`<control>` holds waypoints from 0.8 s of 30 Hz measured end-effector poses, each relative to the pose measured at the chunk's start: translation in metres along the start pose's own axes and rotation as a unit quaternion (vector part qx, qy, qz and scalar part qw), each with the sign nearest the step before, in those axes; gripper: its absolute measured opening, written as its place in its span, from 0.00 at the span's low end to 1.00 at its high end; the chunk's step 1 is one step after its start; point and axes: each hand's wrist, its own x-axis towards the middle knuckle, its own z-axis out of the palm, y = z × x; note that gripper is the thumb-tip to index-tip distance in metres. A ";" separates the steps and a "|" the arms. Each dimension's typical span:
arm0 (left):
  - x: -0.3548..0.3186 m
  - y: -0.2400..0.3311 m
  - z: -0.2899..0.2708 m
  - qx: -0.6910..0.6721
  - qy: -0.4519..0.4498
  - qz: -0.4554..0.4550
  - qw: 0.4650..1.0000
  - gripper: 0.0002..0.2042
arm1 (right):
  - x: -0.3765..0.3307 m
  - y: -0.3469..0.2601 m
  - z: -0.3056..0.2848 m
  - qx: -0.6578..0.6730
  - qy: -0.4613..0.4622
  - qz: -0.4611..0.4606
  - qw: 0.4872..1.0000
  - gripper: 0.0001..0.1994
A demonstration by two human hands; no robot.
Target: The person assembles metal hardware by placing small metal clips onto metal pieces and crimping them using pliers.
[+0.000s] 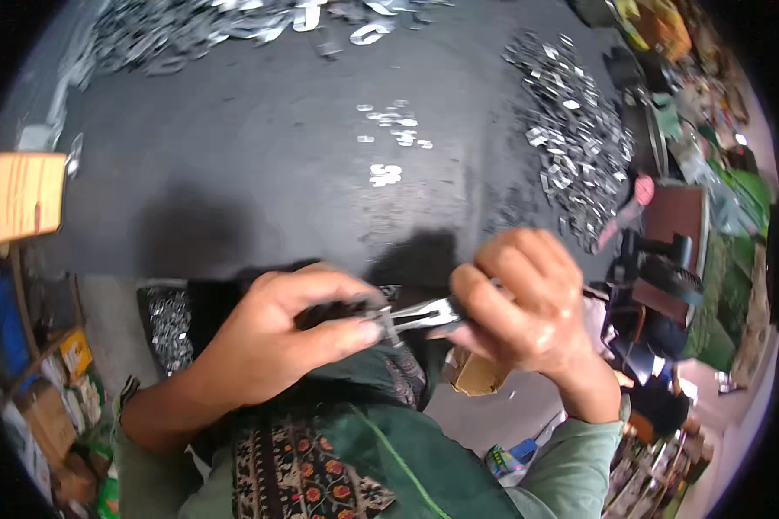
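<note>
My left hand (273, 337) pinches a small metal piece (381, 313) between thumb and fingers, just below the near edge of the dark table (260, 164). My right hand (524, 303) grips pliers (424, 316) whose jaws point left and meet that small piece. Both hands are held close together over my lap, above green and patterned cloth (355, 450).
A pile of small shiny metal parts (571, 130) lies on the table's right side, another heap (199, 30) along the far edge, a few loose ones (394, 121) in the middle. A bin of metal parts (171, 324) sits at lower left. A wooden board (17, 199) is at left, clutter at right.
</note>
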 end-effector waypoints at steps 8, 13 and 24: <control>-0.015 -0.034 0.016 -0.067 -0.028 -0.149 0.986 0.10 | -0.047 -0.024 0.010 0.108 -0.028 0.128 0.985 0.15; -0.011 -0.109 0.009 -0.061 0.077 -0.095 0.991 0.17 | -0.101 0.029 0.027 -0.038 0.195 0.410 0.890 0.07; 0.005 -0.088 0.010 0.000 0.000 -0.121 0.993 0.18 | -0.123 0.071 0.060 -0.247 0.189 0.453 0.836 0.10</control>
